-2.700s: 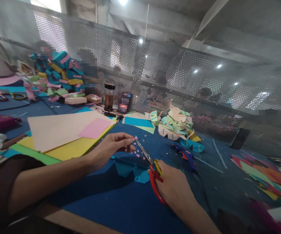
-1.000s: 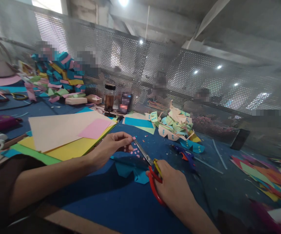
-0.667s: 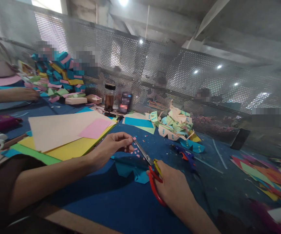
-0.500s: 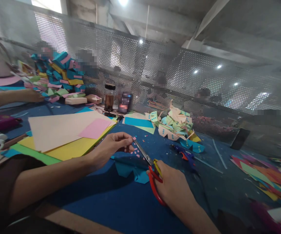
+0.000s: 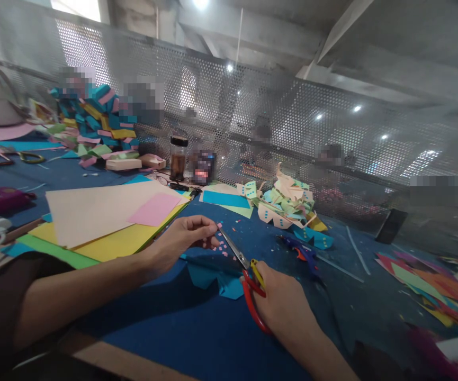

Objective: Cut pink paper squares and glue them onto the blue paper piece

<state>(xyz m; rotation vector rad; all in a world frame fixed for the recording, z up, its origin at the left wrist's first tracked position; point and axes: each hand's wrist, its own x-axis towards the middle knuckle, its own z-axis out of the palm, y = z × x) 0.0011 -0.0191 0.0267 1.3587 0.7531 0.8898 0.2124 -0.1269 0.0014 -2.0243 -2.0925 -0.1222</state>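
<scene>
My right hand [image 5: 282,293] is wrapped round the red and yellow handles of a pair of scissors [image 5: 234,248]. Their blades point up and left, with the tips right at the fingers of my left hand [image 5: 192,235]. Thumb and forefinger of that hand are pinched together on a tiny piece of pink paper [image 5: 219,226], mostly hidden by the fingertips. Small pink paper squares [image 5: 224,254] lie scattered on the blue tabletop [image 5: 165,328] below the blades. Just under both hands is a folded blue paper shape [image 5: 205,278] with a notched edge.
Coloured paper sheets [image 5: 93,211] lie at left. A blue glue gun [image 5: 302,251] and a heap of dotted paper shapes [image 5: 286,198] are to the right. Behind stand a jar [image 5: 178,159] and a perforated screen [image 5: 229,106]. Blue and pink folded pieces [image 5: 101,116] are piled far left.
Another person's arm at the left has gone from view, and a pair of scissors shows on the table there. My hands and the scissors have hardly moved.
</scene>
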